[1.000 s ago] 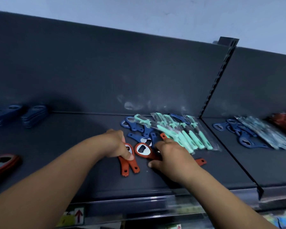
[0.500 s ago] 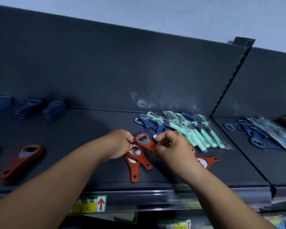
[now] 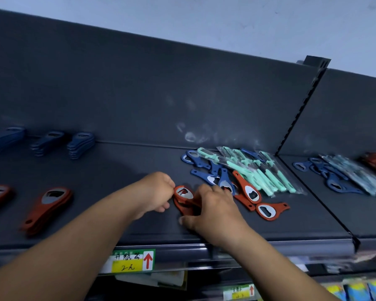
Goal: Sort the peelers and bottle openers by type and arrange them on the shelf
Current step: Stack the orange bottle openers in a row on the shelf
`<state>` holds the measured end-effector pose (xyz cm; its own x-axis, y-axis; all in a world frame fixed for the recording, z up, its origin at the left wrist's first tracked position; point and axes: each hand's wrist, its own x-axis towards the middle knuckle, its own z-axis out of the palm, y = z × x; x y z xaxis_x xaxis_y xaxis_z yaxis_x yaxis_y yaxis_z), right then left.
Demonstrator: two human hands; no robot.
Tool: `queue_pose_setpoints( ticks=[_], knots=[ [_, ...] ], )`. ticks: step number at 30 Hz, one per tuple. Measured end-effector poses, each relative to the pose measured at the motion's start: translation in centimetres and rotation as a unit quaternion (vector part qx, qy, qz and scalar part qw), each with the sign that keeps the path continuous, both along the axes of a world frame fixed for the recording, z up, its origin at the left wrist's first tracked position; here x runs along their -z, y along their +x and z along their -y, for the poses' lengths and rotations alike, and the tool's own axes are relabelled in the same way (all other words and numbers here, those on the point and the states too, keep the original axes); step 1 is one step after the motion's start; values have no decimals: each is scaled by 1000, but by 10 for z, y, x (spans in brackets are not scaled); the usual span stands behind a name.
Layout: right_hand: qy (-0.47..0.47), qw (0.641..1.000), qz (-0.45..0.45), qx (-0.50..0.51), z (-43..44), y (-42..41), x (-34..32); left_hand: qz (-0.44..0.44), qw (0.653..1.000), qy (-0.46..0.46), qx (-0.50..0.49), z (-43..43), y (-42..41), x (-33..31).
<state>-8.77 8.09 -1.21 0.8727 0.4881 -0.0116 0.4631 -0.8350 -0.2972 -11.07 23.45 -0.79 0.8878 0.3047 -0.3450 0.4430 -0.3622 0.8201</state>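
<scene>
Hands at work: left hand point(image 3: 155, 192) pinched, right hand point(image 3: 212, 210) curled round stacked red openers point(image 3: 182, 194); a loose squeeze risked spilling them into the unsorted pile point(image 3: 248, 170)

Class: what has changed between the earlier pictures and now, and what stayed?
The right hand lifted a red opener leftward onto the two under the left hand; both hands now grip that stack. The peelers and blue openers stayed put.

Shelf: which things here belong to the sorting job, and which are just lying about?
Job: held red openers, loose red openers, blue openers, green peelers, blue stacks, red stack.
Lying about: price label, packets below.
</scene>
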Motion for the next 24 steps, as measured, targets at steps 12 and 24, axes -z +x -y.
queue_pose_setpoints(
  ticks=[12,24],
  knots=[
    [49,988,145,-9,11,29,14,14,992,-118,-44,4,-12,-4],
    [388,893,-225,-35,19,23,-3,34,863,-492,-108,50,11,-7]
  ],
)
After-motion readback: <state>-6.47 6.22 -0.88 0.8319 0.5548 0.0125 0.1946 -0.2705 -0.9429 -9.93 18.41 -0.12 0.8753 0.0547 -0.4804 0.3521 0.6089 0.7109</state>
